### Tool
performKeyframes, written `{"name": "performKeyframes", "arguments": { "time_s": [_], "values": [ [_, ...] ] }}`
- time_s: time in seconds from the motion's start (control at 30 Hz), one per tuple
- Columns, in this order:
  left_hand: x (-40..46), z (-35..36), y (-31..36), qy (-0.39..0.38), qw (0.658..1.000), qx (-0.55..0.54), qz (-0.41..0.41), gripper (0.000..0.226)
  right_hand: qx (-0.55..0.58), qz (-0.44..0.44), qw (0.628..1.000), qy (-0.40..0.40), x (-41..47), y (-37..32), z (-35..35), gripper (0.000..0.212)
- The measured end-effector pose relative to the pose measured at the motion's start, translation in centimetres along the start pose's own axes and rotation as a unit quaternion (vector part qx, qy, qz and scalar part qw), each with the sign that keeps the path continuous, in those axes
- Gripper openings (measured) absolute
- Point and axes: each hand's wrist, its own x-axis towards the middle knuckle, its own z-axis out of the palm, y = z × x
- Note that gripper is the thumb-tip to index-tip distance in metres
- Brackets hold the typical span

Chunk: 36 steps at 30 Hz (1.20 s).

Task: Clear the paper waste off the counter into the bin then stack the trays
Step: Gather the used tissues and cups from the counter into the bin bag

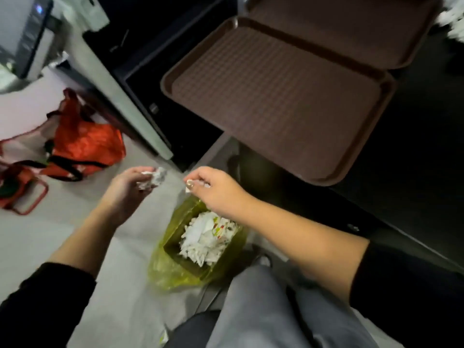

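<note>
Above a lined bin [200, 262] on the floor, fingers [193, 179] of the right hand [216, 194] pinch a small scrap of white paper [187, 189], thumb and forefinger pressed together on it, the scrap hanging just past the bin's far rim. Beside it, the left hand [130, 187] curls its fingers round a crumpled wad [157, 178], held farther left and out over bare floor rather than over the opening.

The bin stands directly beneath the right wrist, its green liner [163, 267] spilling over the sides and its mouth already heaped with white paper waste [208, 237]. From both hands the opening lies down and back toward the person's body; the right hand is the nearer, needing little more than a short pull inward before letting go, while the left must travel to the right to clear the rim.

Up on the dark tabletop [414, 159], two brown trays [276, 96] lie overlapped, the near one resting partly on the far one [351, 26] and jutting over the tabletop's edge, not yet squared into a stack. More white paper appears blurred at the tabletop's far right corner [454, 23]. Red bags [82, 144] sit on the floor to the left.
</note>
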Motion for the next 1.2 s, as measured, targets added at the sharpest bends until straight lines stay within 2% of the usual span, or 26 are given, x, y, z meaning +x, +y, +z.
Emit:
{"name": "performKeyframes", "arguments": {
  "time_s": [0.07,0.13,0.3,0.37,0.47,0.53,0.63,0.7,0.8,0.9,0.97,1.03,1.13,1.2],
  "values": [
    [-0.5,0.1,-4.0,-0.005,0.996,-0.005,-0.084,0.025,0.013,0.045,0.999,0.001,0.8,1.6,1.5,0.013],
    [-0.9,0.3,-7.4,-0.031,0.988,0.009,-0.153,0.027,0.025,0.103,0.994,0.013,1.7,3.6,2.8,0.019],
    [-0.9,1.6,-13.1,-0.073,0.963,0.072,-0.25,0.021,0.101,0.256,0.959,0.07,3.8,9.3,4.3,0.022],
    [-0.3,2.4,-14.5,-0.08,0.957,0.072,-0.271,0.017,0.121,0.301,0.941,0.102,4.6,11.6,4.5,0.016],
    [0.9,3.1,-16.2,-0.086,0.953,0.086,-0.279,0.013,0.168,0.361,0.904,0.157,5.7,14.8,4.7,0.002],
    [2.1,3.3,-17.5,-0.07,0.951,0.101,-0.285,0.007,0.217,0.394,0.876,0.174,6.3,16.3,4.7,0.008],
    [3.2,3.5,-19.8,-0.035,0.951,0.121,-0.283,0.021,0.265,0.422,0.847,0.187,7.2,18.2,4.7,0.023],
    [3.4,3.4,-21.2,-0.032,0.955,0.109,-0.273,0.024,0.278,0.436,0.836,0.186,7.9,19.2,5.1,0.025],
    [3.3,2.6,-23.3,-0.041,0.962,0.082,-0.259,0.041,0.295,0.454,0.822,0.18,8.7,19.8,6.2,0.026],
    [2.8,2.0,-23.9,0.014,0.964,0.039,-0.262,0.049,0.308,0.467,0.806,0.192,9.6,19.7,7.9,0.027],
    [2.3,1.9,-23.3,0.04,0.965,0.03,-0.259,0.054,0.295,0.457,0.814,0.202,10.2,19.5,9.2,0.026],
    [1.7,1.9,-22.5,0.048,0.969,0.034,-0.24,0.058,0.262,0.43,0.844,0.186,10.8,19.0,10.6,0.026],
    [1.1,1.6,-21.2,0.059,0.973,0.041,-0.218,0.056,0.243,0.422,0.859,0.159,11.3,18.8,11.6,0.045],
    [0.8,1.4,-20.2,0.067,0.974,0.044,-0.212,0.052,0.225,0.432,0.862,0.139,11.2,18.4,11.4,0.047]
  ]
}}
